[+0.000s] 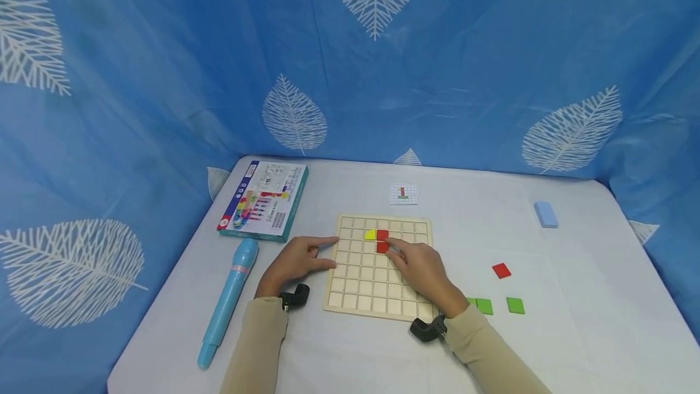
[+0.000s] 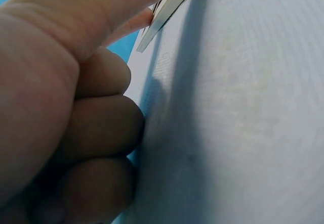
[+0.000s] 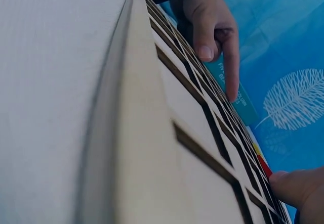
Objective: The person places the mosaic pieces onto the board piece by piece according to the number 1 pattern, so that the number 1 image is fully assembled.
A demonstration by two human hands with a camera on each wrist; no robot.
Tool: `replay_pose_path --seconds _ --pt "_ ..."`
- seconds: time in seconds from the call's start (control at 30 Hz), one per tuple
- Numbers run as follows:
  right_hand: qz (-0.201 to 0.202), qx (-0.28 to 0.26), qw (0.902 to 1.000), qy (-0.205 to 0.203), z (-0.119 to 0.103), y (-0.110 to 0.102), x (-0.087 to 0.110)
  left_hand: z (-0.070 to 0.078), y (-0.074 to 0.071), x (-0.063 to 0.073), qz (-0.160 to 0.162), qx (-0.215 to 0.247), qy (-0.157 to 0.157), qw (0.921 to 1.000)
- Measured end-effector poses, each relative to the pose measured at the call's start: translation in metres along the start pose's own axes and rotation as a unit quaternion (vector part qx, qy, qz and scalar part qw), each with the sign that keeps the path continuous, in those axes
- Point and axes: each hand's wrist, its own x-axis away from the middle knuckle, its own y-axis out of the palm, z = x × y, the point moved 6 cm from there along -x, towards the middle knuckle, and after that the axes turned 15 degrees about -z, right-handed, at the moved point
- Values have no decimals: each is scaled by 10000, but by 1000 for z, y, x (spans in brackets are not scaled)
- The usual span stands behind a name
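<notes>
The wooden grid board (image 1: 377, 269) lies near the middle of the bench (image 1: 574, 333). The right hand (image 1: 423, 272) rests on it, fingers extended onto a red tile (image 1: 382, 247) just below another red tile (image 1: 382, 235) and a yellow tile (image 1: 370, 235). The left hand (image 1: 298, 260) steadies the board's left edge with its forefinger straight and the other fingers curled, holding nothing.
</notes>
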Motion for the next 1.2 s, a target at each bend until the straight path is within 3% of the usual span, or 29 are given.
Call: replay_pose_path --seconds 0.57,0.8,1.2 --pt "17 -46 10000 -40 -4 -3 -1 0 -3 0 2 112 -38 9999" --pt "-174 -460 9987 -103 -5 -3 1 0 -2 1 -14 53 -104 9999" --pt "3 -1065 9943 -77 -12 -44 21 2 1 0 -38 -67 -50 10000"
